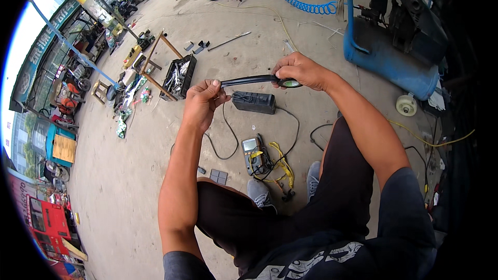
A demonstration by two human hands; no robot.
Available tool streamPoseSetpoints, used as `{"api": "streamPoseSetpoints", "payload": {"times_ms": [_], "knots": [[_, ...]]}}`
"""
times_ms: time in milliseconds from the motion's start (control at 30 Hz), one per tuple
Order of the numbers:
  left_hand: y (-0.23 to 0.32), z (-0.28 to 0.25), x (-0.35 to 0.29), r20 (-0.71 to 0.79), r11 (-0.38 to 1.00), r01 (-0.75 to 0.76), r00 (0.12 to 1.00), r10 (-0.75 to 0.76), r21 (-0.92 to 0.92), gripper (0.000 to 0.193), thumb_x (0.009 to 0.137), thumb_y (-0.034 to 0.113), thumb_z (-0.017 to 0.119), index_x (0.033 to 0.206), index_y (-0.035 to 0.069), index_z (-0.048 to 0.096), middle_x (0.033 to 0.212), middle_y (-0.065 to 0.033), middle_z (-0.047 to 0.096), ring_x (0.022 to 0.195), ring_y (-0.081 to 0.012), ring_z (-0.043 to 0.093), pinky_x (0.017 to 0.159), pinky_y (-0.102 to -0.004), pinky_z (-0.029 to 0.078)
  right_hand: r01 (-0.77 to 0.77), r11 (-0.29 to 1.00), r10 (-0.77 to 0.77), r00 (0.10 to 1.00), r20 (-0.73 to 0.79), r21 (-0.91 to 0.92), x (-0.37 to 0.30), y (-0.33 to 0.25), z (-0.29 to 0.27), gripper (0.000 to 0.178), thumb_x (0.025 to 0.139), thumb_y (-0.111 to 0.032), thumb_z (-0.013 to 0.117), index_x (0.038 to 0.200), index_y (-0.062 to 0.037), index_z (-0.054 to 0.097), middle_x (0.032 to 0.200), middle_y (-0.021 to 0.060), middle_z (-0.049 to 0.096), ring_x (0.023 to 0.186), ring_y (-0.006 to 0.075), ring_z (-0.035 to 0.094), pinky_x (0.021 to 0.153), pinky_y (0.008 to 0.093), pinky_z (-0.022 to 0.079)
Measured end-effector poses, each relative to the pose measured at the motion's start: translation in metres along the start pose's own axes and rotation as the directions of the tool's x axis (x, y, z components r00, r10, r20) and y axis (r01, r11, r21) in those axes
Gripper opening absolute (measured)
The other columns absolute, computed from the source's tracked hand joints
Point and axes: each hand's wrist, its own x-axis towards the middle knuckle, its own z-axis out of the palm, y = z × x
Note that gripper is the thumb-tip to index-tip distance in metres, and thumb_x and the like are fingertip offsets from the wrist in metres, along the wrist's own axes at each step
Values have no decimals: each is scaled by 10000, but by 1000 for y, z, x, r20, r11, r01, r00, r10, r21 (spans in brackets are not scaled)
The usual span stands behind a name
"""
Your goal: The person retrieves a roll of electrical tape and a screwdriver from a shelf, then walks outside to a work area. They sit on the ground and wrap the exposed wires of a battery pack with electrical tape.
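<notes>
Concrete floor (119, 186) is spreading out beneath you, with a blue tank (389, 72) lying off to your right. Ahead and to your left, a black crate (190, 77) is holding a jumble of metal tools (178, 78). Closer in, a black power box (253, 102) is resting on the concrete, and a multimeter (251, 156) is lying nearer to you beside tangled yellow leads (288, 168).

Above that equipment, your left grip (201, 102) is pinching one end of a glossy black strip (246, 80), while your right grip (301, 70) is clasping a small roll (290, 84) from which the strip appears to be running. The strip, probably tape, is spanning the air between both grips, nearly level and looking taut.

You are apparently drawing out a length at this stage; the next move seems to be calling for a firm pinch at each end and even tension, lest the strip end up twisting or sticking to itself.
</notes>
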Motion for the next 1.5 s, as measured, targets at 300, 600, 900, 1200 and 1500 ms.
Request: {"api": "streamPoseSetpoints", "payload": {"times_ms": [300,600,900,1200,1500], "knots": [[-15,-15,2,332,900,248,935,-124,-360,363,827,315,768,1067,75,640,1107,-122,630,1059,-261,589,1028,-545,435,-22,988,20,1000,12,156,0,-2,-1,224,827,-117,592,875,81,684,795,127,688,711,165,640,679,286,510],[-31,-33,7,277,926,332,920,-276,-180,606,832,471,715,1230,32,589,1317,-170,541,1256,-323,482,1074,-550,364,-45,997,44,999,19,66,-3,-6,-1,207,805,-107,586,831,69,692,767,106,684,694,150,624,656,278,499],[-37,34,5,369,965,-11,925,-90,262,587,1014,423,467,1387,-30,457,1373,-159,529,1305,-268,471,1093,-410,357,-161,920,248,945,214,-356,-1,5,21,200,755,-160,599,783,0,715,681,27,647,613,106,530,555,274,403],[-42,57,-4,455,955,136,856,-247,263,512,1042,421,393,1181,-33,585,1048,-115,663,962,-209,627,917,-370,490,-231,955,283,899,335,-186,0,14,22,225,792,-136,578,842,45,701,786,75,693,705,123,623,648,270,490],[-39,51,-5,399,866,-47,899,-180,498,379,957,338,630,1046,-30,651,933,-62,681,851,-119,582,762,-275,473,-250,950,296,911,287,-187,3,12,28,221,798,-145,616,828,55,706,768,85,697,670,118,625,624,265,497]]}}
